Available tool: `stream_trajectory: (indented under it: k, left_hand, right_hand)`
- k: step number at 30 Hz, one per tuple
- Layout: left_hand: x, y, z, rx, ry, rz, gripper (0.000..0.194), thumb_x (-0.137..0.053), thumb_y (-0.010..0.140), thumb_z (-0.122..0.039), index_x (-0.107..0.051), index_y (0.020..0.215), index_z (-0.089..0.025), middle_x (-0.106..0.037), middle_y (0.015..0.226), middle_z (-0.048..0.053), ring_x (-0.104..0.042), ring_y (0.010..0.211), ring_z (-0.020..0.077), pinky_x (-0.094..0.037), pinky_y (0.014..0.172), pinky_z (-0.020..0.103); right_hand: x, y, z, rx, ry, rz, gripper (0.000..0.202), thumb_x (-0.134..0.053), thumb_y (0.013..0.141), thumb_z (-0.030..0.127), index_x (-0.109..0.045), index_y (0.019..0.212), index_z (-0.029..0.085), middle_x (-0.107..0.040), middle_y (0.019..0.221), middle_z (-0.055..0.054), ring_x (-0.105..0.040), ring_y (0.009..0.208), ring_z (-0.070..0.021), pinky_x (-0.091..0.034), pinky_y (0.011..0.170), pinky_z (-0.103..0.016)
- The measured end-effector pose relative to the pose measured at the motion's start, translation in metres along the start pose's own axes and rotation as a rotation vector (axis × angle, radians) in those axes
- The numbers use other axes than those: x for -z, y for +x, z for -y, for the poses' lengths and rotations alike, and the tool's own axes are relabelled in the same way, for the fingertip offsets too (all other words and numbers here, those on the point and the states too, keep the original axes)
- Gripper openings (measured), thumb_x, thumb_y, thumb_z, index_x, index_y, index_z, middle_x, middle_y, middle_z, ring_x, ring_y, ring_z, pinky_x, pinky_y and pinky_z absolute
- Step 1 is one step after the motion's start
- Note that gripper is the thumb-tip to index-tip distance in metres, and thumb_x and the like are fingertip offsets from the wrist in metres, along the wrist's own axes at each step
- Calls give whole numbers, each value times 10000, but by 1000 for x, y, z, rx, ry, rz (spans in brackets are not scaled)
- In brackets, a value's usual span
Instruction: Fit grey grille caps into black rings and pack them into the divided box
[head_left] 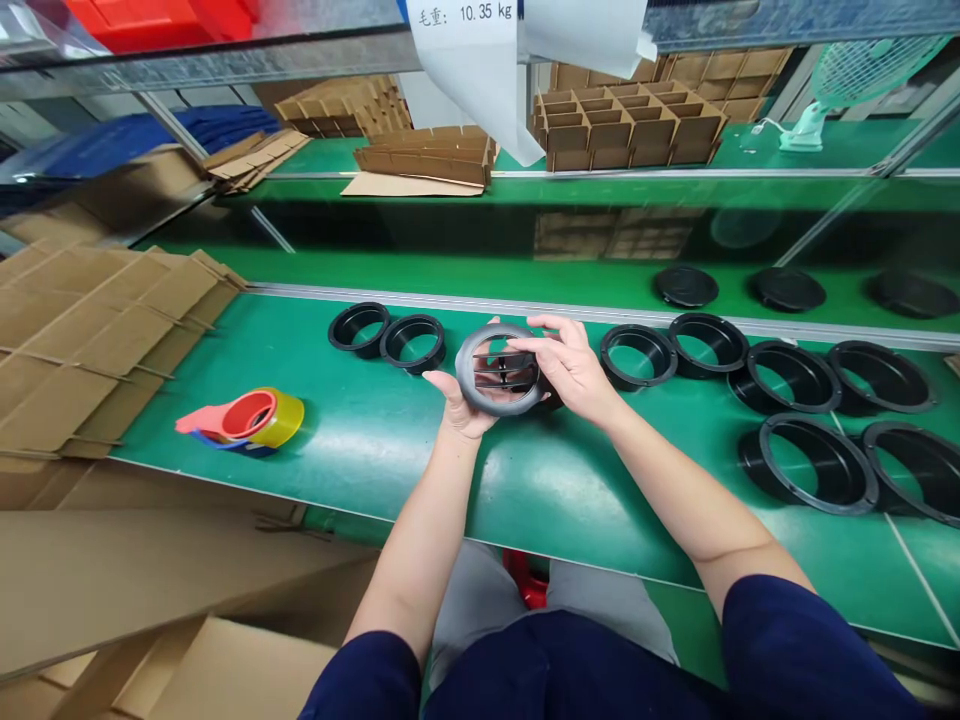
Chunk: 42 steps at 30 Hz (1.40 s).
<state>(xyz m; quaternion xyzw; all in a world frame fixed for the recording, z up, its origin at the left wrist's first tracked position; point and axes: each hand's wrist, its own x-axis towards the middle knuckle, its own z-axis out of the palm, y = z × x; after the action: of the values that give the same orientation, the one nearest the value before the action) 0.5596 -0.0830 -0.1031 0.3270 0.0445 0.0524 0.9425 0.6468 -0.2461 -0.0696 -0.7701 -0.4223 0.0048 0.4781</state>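
Near the middle of the green table, my left hand (459, 405) holds a round black vent piece (480, 385) from below and the left, its thumb off to the side. Thin slats cross the opening of this piece. My right hand (574, 370) touches the right side of the same piece, with fingertips over its upper rim and slats. Two black rings (412, 343) lie just left of my hands. To the right, several more black rings (637, 357) rest on the table.
A red and yellow tape dispenser (259, 418) lies on the left of the green table (360, 440). Cardboard dividers (112, 340) are stacked at the far left, open boxes below. Round black discs (686, 287) sit behind the rings. A shelf (810, 145) holds a fan (802, 130).
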Motion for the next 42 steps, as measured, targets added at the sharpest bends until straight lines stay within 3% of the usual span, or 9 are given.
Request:
stream_trajectory:
  k: [6, 11, 17, 22, 28, 32, 36, 39, 42]
  left_hand:
    - [1, 2, 1, -21, 22, -33, 1122, -662, 549, -965, -605, 1429, -271, -654, 1395, 134, -479, 1431, 463, -470, 1124, 641]
    - [2, 8, 4, -165, 115, -132, 1030, -563, 664, -969, -646, 1385, -238, -620, 1459, 119, -412, 1500, 380, -427, 1211, 509]
    - [8, 3, 14, -3, 238, 62, 1171, -549, 561, -1016, -577, 1468, -277, -523, 1558, 135, -389, 1504, 423, -456, 1177, 550]
    - [10, 10, 9, -19, 288, 91, 1072, -632, 590, -947, -563, 1464, -329, -588, 1477, 130, -586, 1332, 364, -573, 1039, 478]
    - [16, 26, 2, -287, 336, -142, 540, -643, 893, -694, -728, 1223, -275, -709, 1202, 87, -694, 994, 184, -577, 755, 259]
    - [11, 20, 16, -471, 883, -88, 297, -691, 930, -469, -778, 1135, -273, -748, 1197, 74, -673, 1147, 229, -505, 1060, 390]
    - [7, 15, 32, -428, 1326, 121, 287, -711, 893, -475, -795, 1097, -292, -757, 1245, 87, -641, 1266, 326, -226, 1250, 623]
    - [10, 16, 36, -420, 1418, 53, 279, -714, 885, -480, -796, 1077, -295, -749, 1265, 100, -648, 1263, 343, -164, 1254, 642]
    - [14, 17, 36, -453, 1446, -32, 246, -703, 898, -466, -795, 1042, -289, -763, 1231, 95, -663, 1240, 337, -173, 1252, 621]
  right_hand:
    - [-5, -3, -1, 32, -89, 12, 653, -194, 1091, 607, -663, 1422, 296, -539, 1464, -107, -423, 1403, -301, -356, 1192, -562]
    - [-17, -5, -1, 224, -339, 181, 764, -483, 963, 763, -589, 1475, 205, -456, 1578, -167, -322, 1491, -369, -226, 1253, -632]
    - [-10, -3, 21, 174, -449, 276, 1106, -702, 789, 802, -334, 1632, 188, -216, 1671, -231, -179, 1547, -431, -200, 1231, -674]
    - [37, -7, 2, -40, -523, 132, 1103, -731, 770, 717, -308, 1652, 208, -316, 1591, -214, -318, 1455, -420, -303, 1200, -614]
    - [99, -24, -64, -496, -809, 160, 1054, -730, 773, 741, -421, 1608, 177, -398, 1528, -249, -376, 1404, -467, -303, 1177, -624]
    - [87, -41, -71, -509, -849, 248, 1106, -691, 778, 816, -395, 1624, 168, -383, 1562, -268, -359, 1442, -473, -277, 1196, -622]
    - [66, -54, -50, -504, -839, 328, 1097, -580, 850, 846, -305, 1660, 159, -297, 1638, -278, -268, 1520, -465, -230, 1223, -632]
    - [69, -51, -30, -484, -782, 403, 961, -412, 975, 781, -272, 1666, 128, -208, 1688, -262, -163, 1578, -422, -174, 1253, -628]
    - [76, -43, -20, -374, -744, 225, 820, -283, 1054, 671, -236, 1676, 137, -142, 1724, -193, -63, 1611, -346, -137, 1278, -601]
